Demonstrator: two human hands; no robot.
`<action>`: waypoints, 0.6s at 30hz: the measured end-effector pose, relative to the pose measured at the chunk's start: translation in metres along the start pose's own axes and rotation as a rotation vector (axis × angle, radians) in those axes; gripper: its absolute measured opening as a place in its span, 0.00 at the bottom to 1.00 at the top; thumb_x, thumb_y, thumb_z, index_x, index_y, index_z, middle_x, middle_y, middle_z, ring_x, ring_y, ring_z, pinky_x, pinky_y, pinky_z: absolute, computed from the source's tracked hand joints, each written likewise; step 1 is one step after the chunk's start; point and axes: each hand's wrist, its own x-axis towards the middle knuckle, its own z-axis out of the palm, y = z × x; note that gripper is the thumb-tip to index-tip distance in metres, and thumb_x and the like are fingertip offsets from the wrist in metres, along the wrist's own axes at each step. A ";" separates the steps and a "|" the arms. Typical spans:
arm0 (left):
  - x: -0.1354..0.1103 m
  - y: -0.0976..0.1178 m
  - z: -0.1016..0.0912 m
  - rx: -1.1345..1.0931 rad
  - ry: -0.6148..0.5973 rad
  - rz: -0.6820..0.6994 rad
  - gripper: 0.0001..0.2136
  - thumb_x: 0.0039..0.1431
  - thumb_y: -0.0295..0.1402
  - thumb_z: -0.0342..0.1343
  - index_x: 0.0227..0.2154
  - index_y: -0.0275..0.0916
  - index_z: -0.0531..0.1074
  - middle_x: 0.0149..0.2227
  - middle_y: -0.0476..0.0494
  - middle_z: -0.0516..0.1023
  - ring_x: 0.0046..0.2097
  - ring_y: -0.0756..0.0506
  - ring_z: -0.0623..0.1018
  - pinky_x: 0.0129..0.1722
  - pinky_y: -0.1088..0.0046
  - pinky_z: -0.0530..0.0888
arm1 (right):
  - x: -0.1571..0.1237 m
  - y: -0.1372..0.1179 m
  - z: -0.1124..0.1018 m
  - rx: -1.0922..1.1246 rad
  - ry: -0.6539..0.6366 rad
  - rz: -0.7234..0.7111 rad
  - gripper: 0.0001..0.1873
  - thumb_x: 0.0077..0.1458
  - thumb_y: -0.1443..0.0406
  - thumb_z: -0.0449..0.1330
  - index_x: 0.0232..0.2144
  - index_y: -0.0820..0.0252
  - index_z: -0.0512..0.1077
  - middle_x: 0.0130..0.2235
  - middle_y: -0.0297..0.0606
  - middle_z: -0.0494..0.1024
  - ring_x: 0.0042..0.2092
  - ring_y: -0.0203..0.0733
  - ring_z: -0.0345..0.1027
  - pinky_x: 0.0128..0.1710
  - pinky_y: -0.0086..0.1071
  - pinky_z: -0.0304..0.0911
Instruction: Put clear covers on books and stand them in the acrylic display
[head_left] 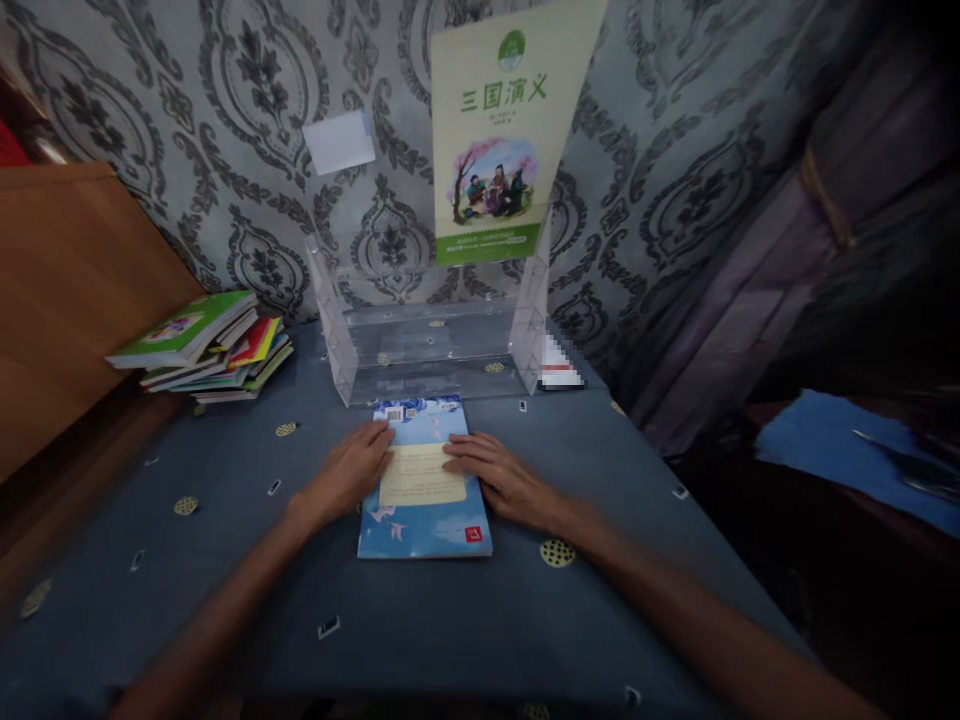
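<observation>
A blue paperback book (424, 520) lies flat on the blue tablecloth (225, 560) right in front of me, back cover up. My left hand (349, 472) rests on its left edge with fingers stretched flat. My right hand (501, 475) lies on its right edge, fingers also extended over the cover. Behind the book stands a clear acrylic book stand (431, 345). A green and cream book (499, 130) stands upright in the stand's right side.
A stack of several colourful books (206, 348) sits at the left rear of the table beside a wooden panel (67, 290). Patterned wallpaper is behind. A dark curtain (787, 250) and a blue cloth (847, 455) are on the right.
</observation>
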 end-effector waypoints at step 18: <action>0.038 0.008 0.017 0.111 0.225 -0.070 0.16 0.70 0.30 0.43 0.53 0.36 0.70 0.55 0.32 0.74 0.57 0.37 0.74 0.56 0.52 0.74 | 0.039 0.036 0.005 -0.137 0.126 0.291 0.19 0.65 0.65 0.52 0.56 0.59 0.72 0.59 0.50 0.73 0.61 0.55 0.65 0.60 0.56 0.63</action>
